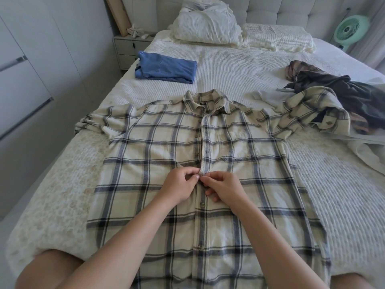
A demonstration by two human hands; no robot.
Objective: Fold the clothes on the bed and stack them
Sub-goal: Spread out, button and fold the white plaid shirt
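Note:
A cream shirt with a dark plaid check (158, 147) lies spread front-up on the bed (239, 65), collar pointing away from me. Both hands meet at its button placket, about mid-chest. My left hand (179, 184) pinches the placket edge between thumb and fingers. My right hand (223, 186) pinches the opposite edge right beside it. The shirt's left sleeve is bunched at the bed's left edge, and its right sleeve trails over a pile of unfolded clothes (333, 90). A folded blue garment (166, 67) lies at the far left of the bed.
Two pillows (208, 28) lean at the headboard. A nightstand (129, 46) stands left of the bed beside white wardrobe doors (31, 80). A green fan (350, 28) sits at the far right. My knees show at the bottom corners.

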